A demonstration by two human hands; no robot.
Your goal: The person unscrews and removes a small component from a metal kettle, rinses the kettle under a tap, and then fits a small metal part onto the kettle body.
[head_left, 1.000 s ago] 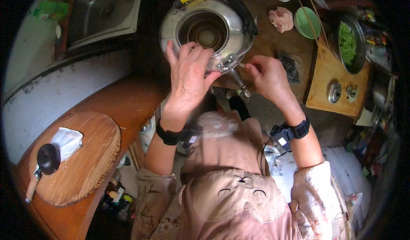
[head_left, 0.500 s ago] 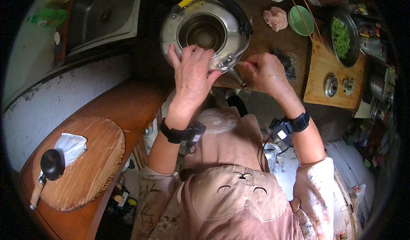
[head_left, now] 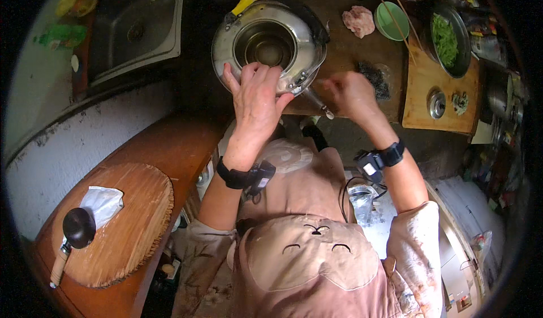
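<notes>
Ladle is lying on the round wooden board, well to the left of the kettle, white packet up against it. Sink is off to the kettle's upper left. Left hand has basically the same hold as a second ago: fingers a bit spread, hooked over the kettle's open mouth, thumb outside. Kettle's by the near edge of the brown table and hasn't really turned. Spout points toward the person, and just right of it the right hand has gone blurrier, so probably moving; can't tell if those fingers are wide, narrow or pinching something. Likely means the left's steadying while the right does the fiddly bit, same stage as before. Further right of the kettle: pink lump, green bowl, cutting board with a metal lid, pan of green strips. Those all slid together, so probably just the head shifting.
</notes>
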